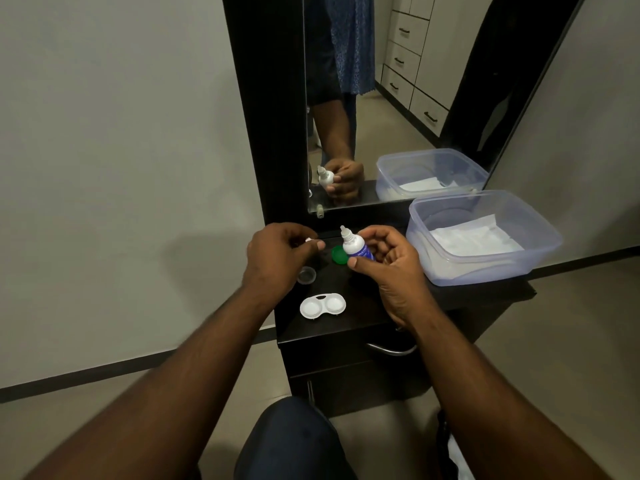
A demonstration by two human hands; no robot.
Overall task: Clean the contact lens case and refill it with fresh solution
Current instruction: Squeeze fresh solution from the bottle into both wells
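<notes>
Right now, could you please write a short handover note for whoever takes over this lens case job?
Right hand grips the solution bottle, nozzle uncovered, tilted left. Left hand pinches a small white piece, probably the bottle cap. The lens case lies open on the dark tabletop; a green lid and a clear lid lie behind it. The plastic tub holds tissue. Wells look empty: filling and closing remain.

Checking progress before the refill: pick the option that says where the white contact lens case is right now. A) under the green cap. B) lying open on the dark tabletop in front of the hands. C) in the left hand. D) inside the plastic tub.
B: the contact lens case lies open on the tabletop, apart from both hands, while the right hand holds the solution bottle.
</notes>
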